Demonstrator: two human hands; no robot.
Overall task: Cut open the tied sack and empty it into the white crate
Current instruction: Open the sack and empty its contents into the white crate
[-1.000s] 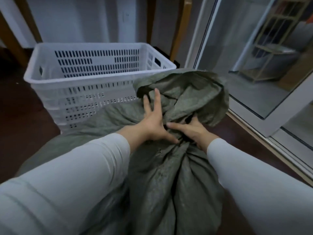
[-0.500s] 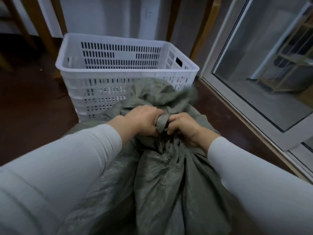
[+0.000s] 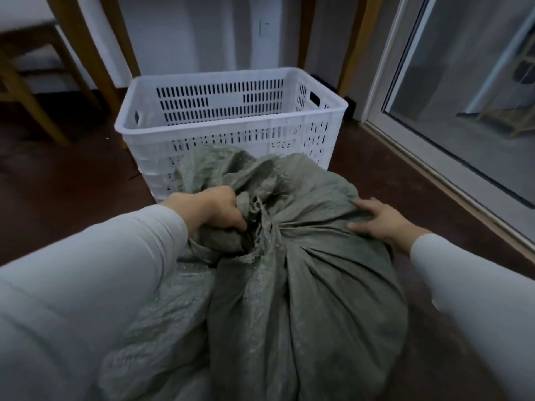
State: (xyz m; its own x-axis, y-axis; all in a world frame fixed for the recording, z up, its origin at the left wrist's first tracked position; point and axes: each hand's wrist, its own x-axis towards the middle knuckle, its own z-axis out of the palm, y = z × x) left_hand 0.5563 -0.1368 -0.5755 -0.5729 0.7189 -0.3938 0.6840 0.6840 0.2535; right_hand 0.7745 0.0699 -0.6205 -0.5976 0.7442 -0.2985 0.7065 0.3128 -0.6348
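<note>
A full grey-green woven sack (image 3: pixel 318 285) lies on the floor in front of me, its neck bunched and tied with a thin string (image 3: pixel 270 224). My left hand (image 3: pixel 214 208) is clenched on the gathered fabric just left of the tie. My right hand (image 3: pixel 382 218) lies flat, fingers spread, on the sack's right shoulder and grips nothing. The white slotted crate (image 3: pixel 231 131) stands just beyond the sack, with the loose sack mouth resting against its front wall. No cutting tool is in view.
Dark red-brown floor (image 3: pixel 72 183) surrounds the sack. Wooden furniture legs (image 3: pixel 26 94) stand at the left and behind the crate. A glass sliding door with a pale frame (image 3: pixel 405 131) runs along the right.
My right hand has let go of the sack's neck and moved right onto the sack's side. My left hand still grips the neck. The view has pulled back, so the crate looks farther away.
</note>
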